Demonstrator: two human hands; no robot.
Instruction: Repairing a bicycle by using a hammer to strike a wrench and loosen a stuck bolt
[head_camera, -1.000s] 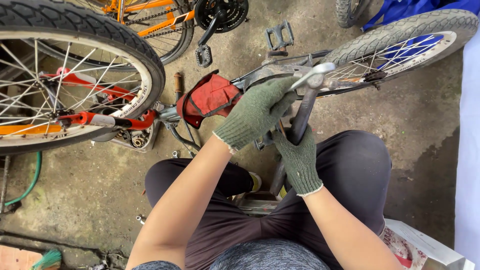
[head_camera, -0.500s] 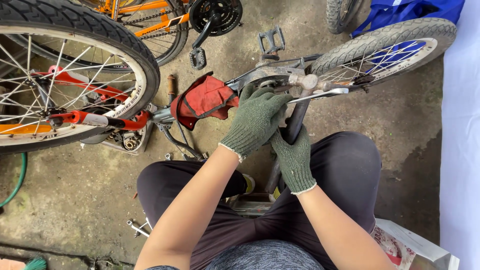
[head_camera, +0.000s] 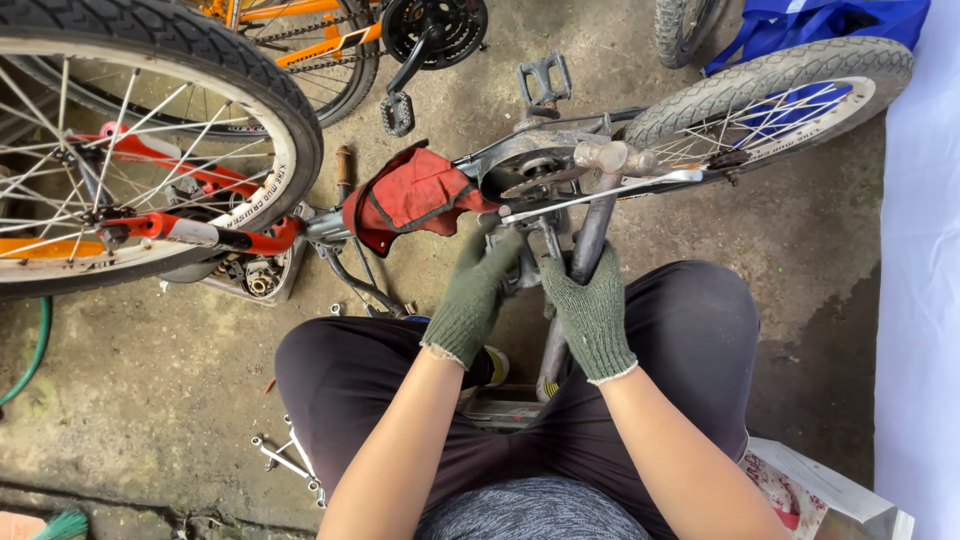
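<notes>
The right hand (head_camera: 592, 312) has its fingers wrapped round the grey tube (head_camera: 583, 255); the left hand (head_camera: 478, 290), fingers loosely curled and holding nothing I can make out, rests by the sprocket (head_camera: 530, 175) (teeth could snag a glove). The tube's long axis runs 12 to 6, at centre frame, top toward 12.

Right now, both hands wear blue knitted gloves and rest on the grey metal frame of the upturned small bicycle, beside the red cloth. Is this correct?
Not quite: the knitted gloves are green, not blue. The head view shows the left hand and the right hand in green knitted gloves on the grey metal frame of the upturned small bicycle, beside the red cloth. The rest is correct.
</notes>
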